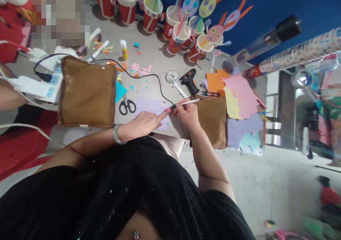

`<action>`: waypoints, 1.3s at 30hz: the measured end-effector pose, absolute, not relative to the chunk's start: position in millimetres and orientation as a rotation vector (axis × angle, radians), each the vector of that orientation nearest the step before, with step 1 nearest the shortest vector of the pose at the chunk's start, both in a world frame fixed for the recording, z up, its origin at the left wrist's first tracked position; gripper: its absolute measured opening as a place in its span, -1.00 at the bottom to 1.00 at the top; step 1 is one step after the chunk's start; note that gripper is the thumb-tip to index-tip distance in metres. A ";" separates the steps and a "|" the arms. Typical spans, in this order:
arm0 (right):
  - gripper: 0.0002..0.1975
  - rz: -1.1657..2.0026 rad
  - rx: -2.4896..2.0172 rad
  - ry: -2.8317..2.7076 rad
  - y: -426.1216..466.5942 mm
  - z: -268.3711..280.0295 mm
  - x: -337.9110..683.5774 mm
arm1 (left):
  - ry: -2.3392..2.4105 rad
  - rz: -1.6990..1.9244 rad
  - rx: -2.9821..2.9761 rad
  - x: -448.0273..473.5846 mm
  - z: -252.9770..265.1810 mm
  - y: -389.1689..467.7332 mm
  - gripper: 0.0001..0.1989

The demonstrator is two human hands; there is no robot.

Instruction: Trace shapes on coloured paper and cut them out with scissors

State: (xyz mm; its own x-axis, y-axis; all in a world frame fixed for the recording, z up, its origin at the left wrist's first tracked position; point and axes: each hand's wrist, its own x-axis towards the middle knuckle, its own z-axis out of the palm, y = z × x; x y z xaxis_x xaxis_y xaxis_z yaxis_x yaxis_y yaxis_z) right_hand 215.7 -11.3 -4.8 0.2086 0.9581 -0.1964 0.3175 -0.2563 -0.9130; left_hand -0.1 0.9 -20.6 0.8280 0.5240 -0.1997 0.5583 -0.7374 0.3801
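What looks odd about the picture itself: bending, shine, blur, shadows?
In the head view, the cup stack slants outward, probably lens stretch; a soft sheen lies on the left-side brown cushion; a faint shadow falls beside the right hand; the lower-right corner looks blurred; the upper left is partly pixelated.

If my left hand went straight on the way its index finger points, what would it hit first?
Likely the pen in your right hand, near its writing tip, though depth is hard to judge here.

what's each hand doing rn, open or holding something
Left hand: index finger extended over purple paper; grip can't be told.
Right hand: closed, holding a pen.
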 end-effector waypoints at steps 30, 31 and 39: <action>-0.84 0.659 -1.819 -1.076 -61.1 -36.3 191.0 | 0.833 -0.178 2.562 1.9 -11.1 2.5 -0.29; -0.83 0.652 -1.820 -1.074 -61.8 -37.0 190.4 | 0.830 -0.172 2.564 1.7 -11.1 2.5 -0.29; -0.81 0.644 -1.807 -1.067 -67.2 -42.5 187.7 | 0.825 -0.135 2.581 0.4 -9.2 2.1 -0.34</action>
